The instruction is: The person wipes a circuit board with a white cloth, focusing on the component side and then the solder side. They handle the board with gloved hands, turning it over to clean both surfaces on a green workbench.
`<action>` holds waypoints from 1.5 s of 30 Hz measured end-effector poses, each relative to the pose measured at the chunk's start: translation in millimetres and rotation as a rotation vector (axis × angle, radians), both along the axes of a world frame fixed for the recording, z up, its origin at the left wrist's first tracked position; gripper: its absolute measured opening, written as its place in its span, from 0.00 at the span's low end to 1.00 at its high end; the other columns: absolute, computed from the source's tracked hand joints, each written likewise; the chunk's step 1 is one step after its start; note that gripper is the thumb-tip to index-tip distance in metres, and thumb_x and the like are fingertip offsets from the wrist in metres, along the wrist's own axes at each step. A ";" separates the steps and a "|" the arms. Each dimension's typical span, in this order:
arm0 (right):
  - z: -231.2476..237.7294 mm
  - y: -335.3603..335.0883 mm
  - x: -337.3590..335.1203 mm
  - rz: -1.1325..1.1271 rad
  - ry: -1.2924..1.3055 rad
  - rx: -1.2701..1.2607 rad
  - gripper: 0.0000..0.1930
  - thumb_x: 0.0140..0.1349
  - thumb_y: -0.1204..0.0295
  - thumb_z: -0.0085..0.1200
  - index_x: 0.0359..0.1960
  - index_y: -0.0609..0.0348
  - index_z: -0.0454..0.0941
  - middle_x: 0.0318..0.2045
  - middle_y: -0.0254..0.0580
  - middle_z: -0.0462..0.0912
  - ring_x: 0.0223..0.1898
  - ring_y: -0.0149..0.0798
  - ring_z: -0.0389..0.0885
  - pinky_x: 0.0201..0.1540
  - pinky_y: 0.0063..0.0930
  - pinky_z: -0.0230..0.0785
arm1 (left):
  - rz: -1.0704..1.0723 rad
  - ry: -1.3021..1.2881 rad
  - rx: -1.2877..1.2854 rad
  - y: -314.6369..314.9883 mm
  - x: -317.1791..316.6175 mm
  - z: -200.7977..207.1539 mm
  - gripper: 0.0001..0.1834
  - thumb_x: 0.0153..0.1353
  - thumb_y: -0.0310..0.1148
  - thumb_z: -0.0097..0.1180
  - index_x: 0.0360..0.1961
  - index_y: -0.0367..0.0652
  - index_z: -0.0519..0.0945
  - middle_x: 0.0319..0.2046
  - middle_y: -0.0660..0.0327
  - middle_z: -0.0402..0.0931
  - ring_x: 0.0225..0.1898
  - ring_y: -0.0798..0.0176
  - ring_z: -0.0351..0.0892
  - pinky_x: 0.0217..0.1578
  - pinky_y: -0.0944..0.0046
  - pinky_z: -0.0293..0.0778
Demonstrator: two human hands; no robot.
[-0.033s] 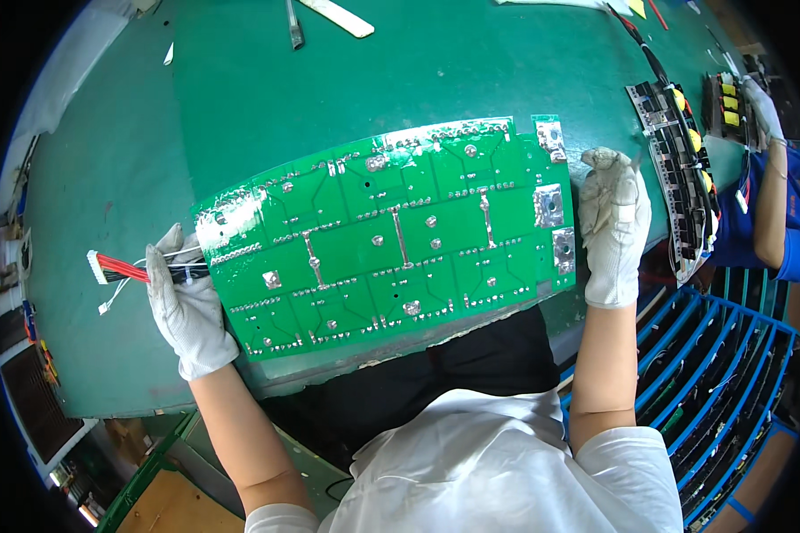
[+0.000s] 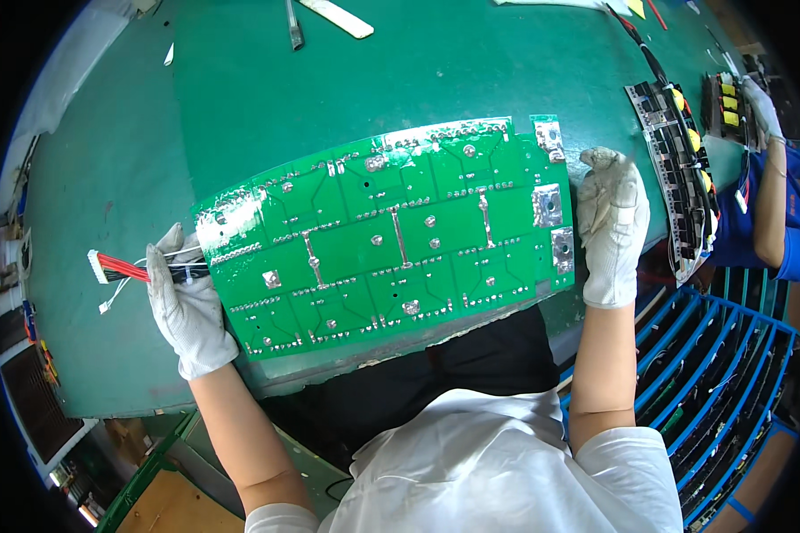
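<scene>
Fingers of your left hand (image 2: 187,311) close around wires (image 2: 123,266) at the left edge of the circuit board (image 2: 356,253), which is before you over the surface (image 2: 329,84). Your right hand (image 2: 612,226) curls just beside its right edge; I cannot tell whether its fingers grip. Support both edges evenly, without pinching the wires.

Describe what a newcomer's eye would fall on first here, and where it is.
Probably the large green circuit board in the middle, dotted with silvery solder, between the gloved left hand and right hand. Next might come the red and black wires ending in a white plug by the left hand, then the blue rack at lower right.
</scene>
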State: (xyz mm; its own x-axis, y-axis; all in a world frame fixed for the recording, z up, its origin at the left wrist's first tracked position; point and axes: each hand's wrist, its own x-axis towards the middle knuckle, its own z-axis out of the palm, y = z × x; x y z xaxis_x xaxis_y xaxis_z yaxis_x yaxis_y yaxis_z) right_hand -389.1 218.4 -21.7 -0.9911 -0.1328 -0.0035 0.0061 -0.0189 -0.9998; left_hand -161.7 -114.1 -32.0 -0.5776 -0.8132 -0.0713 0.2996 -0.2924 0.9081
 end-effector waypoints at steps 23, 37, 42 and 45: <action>10.6 -1.9 8.7 0.044 -0.006 0.134 0.19 0.66 0.58 0.49 0.44 0.64 0.76 0.21 0.28 0.70 0.17 0.18 0.61 0.18 0.13 0.52 | -0.101 0.035 0.015 -7.6 4.9 -2.1 0.19 0.70 0.39 0.43 0.48 0.32 0.74 0.42 0.50 0.78 0.44 0.58 0.78 0.48 0.59 0.74; 68.5 -29.1 -52.6 0.535 0.933 0.620 0.09 0.59 0.80 0.50 0.40 0.63 0.78 0.32 0.44 0.80 0.35 0.41 0.80 0.43 0.30 0.70 | 0.011 -0.025 0.021 -0.5 -3.5 4.3 0.23 0.69 0.42 0.45 0.48 0.27 0.72 0.34 0.47 0.79 0.35 0.57 0.79 0.40 0.58 0.75; 70.6 -65.2 -58.8 0.665 1.304 0.841 0.09 0.56 0.63 0.57 0.34 0.52 0.80 0.25 0.38 0.76 0.30 0.44 0.76 0.36 0.37 0.66 | -0.047 0.011 0.006 -6.1 -0.5 -1.0 0.23 0.69 0.42 0.46 0.47 0.27 0.73 0.34 0.48 0.79 0.36 0.57 0.79 0.39 0.58 0.75; 67.7 -74.2 -60.1 0.752 1.326 0.907 0.13 0.58 0.56 0.53 0.34 0.52 0.80 0.25 0.38 0.76 0.32 0.43 0.76 0.40 0.37 0.65 | -0.038 -0.007 0.019 -6.8 0.6 0.3 0.23 0.69 0.42 0.46 0.48 0.28 0.73 0.35 0.48 0.79 0.36 0.58 0.79 0.40 0.58 0.75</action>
State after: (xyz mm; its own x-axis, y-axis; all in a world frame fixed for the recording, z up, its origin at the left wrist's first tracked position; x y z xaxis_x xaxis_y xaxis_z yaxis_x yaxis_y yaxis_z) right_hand -449.2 144.2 46.0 -0.1209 -0.9288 0.3502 -0.9926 0.1165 -0.0337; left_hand -161.1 -120.9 -31.7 -0.6074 -0.7892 -0.0907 0.2813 -0.3204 0.9046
